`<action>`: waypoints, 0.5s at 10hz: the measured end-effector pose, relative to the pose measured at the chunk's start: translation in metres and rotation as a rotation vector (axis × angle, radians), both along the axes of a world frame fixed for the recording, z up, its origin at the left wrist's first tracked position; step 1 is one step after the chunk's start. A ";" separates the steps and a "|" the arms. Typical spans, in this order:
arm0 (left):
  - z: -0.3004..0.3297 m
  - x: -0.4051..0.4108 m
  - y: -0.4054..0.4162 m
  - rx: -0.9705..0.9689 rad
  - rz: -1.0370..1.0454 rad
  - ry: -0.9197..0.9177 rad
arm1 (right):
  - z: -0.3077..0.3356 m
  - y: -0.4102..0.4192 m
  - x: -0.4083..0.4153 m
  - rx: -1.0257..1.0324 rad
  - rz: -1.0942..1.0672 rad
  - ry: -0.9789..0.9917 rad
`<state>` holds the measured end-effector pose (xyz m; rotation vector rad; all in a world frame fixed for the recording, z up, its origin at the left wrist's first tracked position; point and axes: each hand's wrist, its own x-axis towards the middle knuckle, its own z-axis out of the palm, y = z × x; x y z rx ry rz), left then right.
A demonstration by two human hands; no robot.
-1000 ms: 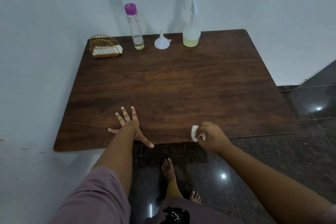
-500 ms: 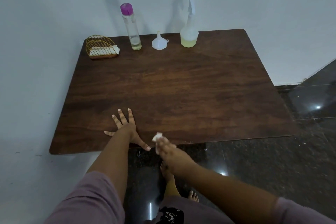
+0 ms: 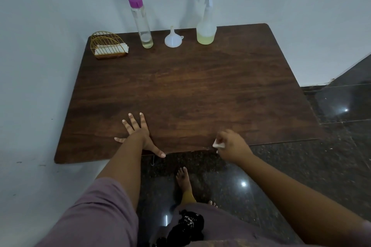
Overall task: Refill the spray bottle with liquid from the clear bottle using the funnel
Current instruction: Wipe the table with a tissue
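At the back of the dark wooden table [image 3: 200, 90] stand three things in a row. A tall clear bottle [image 3: 142, 26] with a purple cap holds a little liquid. A white funnel [image 3: 173, 38] sits mouth down to its right. Further right is the translucent spray bottle [image 3: 206, 26] with some yellowish liquid at the bottom. My left hand [image 3: 138, 134] lies flat with spread fingers on the table near its front edge. My right hand [image 3: 230, 145] pinches a small white tissue [image 3: 217, 145] at the front edge. Both hands are far from the bottles.
A gold wire napkin holder [image 3: 108, 45] with white napkins stands at the back left corner. White walls run behind and to the left of the table. A dark glossy floor [image 3: 301, 166] lies to the right and in front, with my bare feet [image 3: 183, 178] below the edge.
My right hand with the tissue swept left along the front edge, then back to the right. The left hand stayed flat in place.
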<state>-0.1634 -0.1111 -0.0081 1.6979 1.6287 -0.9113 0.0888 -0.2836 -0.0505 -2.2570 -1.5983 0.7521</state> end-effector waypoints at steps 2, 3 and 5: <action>0.000 0.000 -0.003 0.008 0.003 -0.010 | -0.014 0.011 -0.050 -0.016 0.191 -0.112; -0.002 -0.001 -0.004 0.014 0.001 -0.012 | -0.011 0.027 -0.078 -0.017 0.316 -0.154; -0.005 -0.003 -0.003 0.031 -0.010 -0.028 | 0.008 0.069 -0.118 -0.004 0.375 0.205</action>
